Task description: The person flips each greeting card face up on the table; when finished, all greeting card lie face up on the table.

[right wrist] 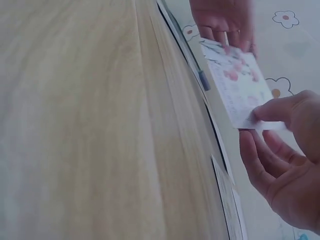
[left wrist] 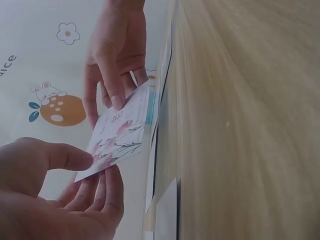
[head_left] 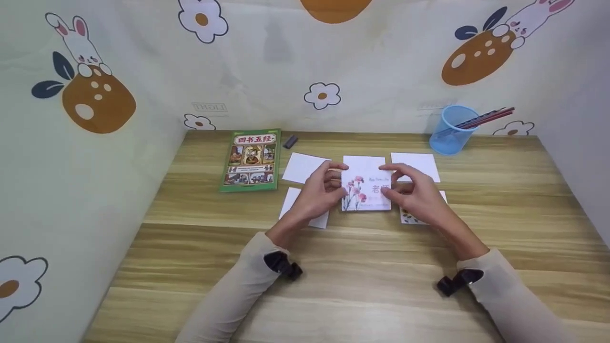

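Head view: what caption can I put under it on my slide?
Two hands, left and right, hold a flower card above a wooden desk.

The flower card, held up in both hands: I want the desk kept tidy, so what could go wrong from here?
The flower card is only pinched at its edges by the left hand and right hand, so it might bend or slip. If it drops, it could knock the white cards on the table out of place. The right hand hovers over another card, which a sleeve might drag.

Both hands' fingers (left wrist: 107,187) pinch a flowered card (left wrist: 122,137) beside the wooden desk (left wrist: 240,125).
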Tool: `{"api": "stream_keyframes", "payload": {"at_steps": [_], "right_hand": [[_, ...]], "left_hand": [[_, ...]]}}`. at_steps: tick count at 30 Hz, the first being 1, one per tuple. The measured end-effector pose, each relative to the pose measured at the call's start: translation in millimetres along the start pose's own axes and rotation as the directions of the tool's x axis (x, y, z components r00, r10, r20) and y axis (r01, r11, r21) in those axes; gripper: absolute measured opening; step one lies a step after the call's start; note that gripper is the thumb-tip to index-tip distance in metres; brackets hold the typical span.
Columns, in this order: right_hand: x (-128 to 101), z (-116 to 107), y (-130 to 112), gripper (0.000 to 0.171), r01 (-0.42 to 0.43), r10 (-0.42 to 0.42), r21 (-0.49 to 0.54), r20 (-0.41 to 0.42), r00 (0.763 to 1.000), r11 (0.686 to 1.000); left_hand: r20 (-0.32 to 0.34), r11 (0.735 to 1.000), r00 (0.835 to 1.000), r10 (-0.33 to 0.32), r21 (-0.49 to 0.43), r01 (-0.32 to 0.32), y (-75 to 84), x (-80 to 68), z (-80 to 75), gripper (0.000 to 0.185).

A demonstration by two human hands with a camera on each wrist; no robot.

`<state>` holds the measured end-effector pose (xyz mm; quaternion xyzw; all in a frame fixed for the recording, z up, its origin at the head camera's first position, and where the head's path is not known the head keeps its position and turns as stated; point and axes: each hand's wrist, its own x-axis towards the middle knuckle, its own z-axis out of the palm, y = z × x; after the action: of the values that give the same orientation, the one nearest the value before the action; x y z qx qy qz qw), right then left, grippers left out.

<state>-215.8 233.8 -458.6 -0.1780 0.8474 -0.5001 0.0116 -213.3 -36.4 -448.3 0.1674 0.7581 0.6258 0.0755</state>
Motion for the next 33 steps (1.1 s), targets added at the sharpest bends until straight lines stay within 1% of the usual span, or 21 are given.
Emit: {"api": "stream_keyframes", "payload": {"at_steps": [2, 3, 4, 5, 6, 8, 9, 10, 12, 14, 16, 18, 19, 22, 24, 27, 30, 31, 33], "right_hand": [[0, -1, 2, 0.044, -0.019, 0.019, -0.030, -0.007, 1.000, 0.999], [0, -1, 2, 0.043, -0.024, 0.024, -0.045, -0.009, 1.000, 0.999], [0, -1, 3, 0.042, -0.028, 0.027, -0.068, -0.009, 1.000, 0.997], [0, -1, 3, 0.041, -0.029, 0.028, -0.095, -0.009, 1.000, 0.995], [0, -2, 3, 0.040, -0.028, 0.027, -0.127, -0.008, 1.000, 0.992], [1, -2, 3, 0.040, -0.024, 0.024, -0.187, -0.002, 1.000, 0.982], [1, -2, 3, 0.039, -0.018, 0.019, -0.217, 0.003, 1.000, 0.976], [2, -2, 3, 0.039, -0.011, 0.014, -0.245, 0.008, 1.000, 0.970], [2, -2, 3, 0.039, -0.005, 0.012, -0.292, 0.021, 1.000, 0.957], [2, -2, 4, 0.039, 0.002, 0.010, -0.317, 0.038, 0.999, 0.949], [2, -2, 5, 0.039, 0.008, 0.011, -0.331, 0.055, 0.998, 0.944], [2, -2, 6, 0.039, 0.022, 0.004, -0.339, 0.076, 0.997, 0.941], [2, -2, 6, 0.039, 0.035, -0.006, -0.342, 0.086, 0.996, 0.939], [1, -1, 7, 0.043, 0.055, -0.011, -0.368, 0.120, 0.993, 0.928], [0, 1, 6, 0.049, 0.058, -0.001, -0.398, 0.142, 0.990, 0.916], [-3, 2, 5, 0.055, 0.049, 0.023, -0.440, 0.156, 0.988, 0.897], [-4, 3, 5, 0.054, 0.056, 0.016, -0.454, 0.153, 0.988, 0.889], [-4, 3, 5, 0.053, 0.064, 0.006, -0.459, 0.151, 0.989, 0.886], [-4, 3, 6, 0.053, 0.081, -0.012, -0.468, 0.147, 0.989, 0.880]], "left_hand": [[0.037, 0.998, 0.999, 0.015, 0.058, -0.017, -1.7, -0.2, -2.1, 0.048], [0.055, 0.993, 0.998, 0.025, 0.114, -0.031, -2.5, -0.2, -2.7, 0.050], [0.073, 0.981, 0.997, 0.028, 0.188, -0.041, -2.7, -0.6, -3.1, 0.052], [0.089, 0.960, 0.996, 0.027, 0.274, -0.051, -2.6, -1.2, -3.0, 0.055], [0.106, 0.932, 0.994, 0.019, 0.359, -0.056, -2.3, -2.1, -2.4, 0.058], [0.137, 0.859, 0.991, -0.008, 0.509, -0.063, -1.2, -4.0, -0.3, 0.067], [0.154, 0.818, 0.988, -0.016, 0.571, -0.076, -0.5, -5.0, 0.9, 0.072], [0.172, 0.785, 0.985, -0.024, 0.614, -0.088, 0.0, -6.2, 2.0, 0.075], [0.211, 0.743, 0.977, -0.013, 0.656, -0.132, -0.1, -7.8, 3.4, 0.078], [0.252, 0.703, 0.968, 0.008, 0.686, -0.185, -0.6, -9.2, 3.8, 0.076], [0.290, 0.671, 0.957, 0.017, 0.706, -0.226, -1.1, -9.6, 4.4, 0.071], [0.320, 0.649, 0.948, 0.005, 0.720, -0.246, -1.5, -9.4, 5.4, 0.061], [0.332, 0.643, 0.943, -0.005, 0.723, -0.251, -1.8, -9.0, 6.1, 0.055], [0.356, 0.639, 0.934, -0.024, 0.724, -0.260, -2.2, -7.4, 7.6, 0.044], [0.358, 0.645, 0.933, -0.031, 0.721, -0.255, -2.2, -7.3, 7.5, 0.040], [0.352, 0.661, 0.935, -0.038, 0.711, -0.241, -2.0, -7.9, 6.9, 0.048], [0.356, 0.678, 0.934, -0.031, 0.695, -0.242, -2.5, -8.6, 6.2, 0.056], [0.360, 0.679, 0.933, -0.025, 0.691, -0.249, -3.0, -8.7, 6.0, 0.058], [0.368, 0.673, 0.930, -0.013, 0.691, -0.264, -3.9, -8.8, 5.7, 0.057]]}}
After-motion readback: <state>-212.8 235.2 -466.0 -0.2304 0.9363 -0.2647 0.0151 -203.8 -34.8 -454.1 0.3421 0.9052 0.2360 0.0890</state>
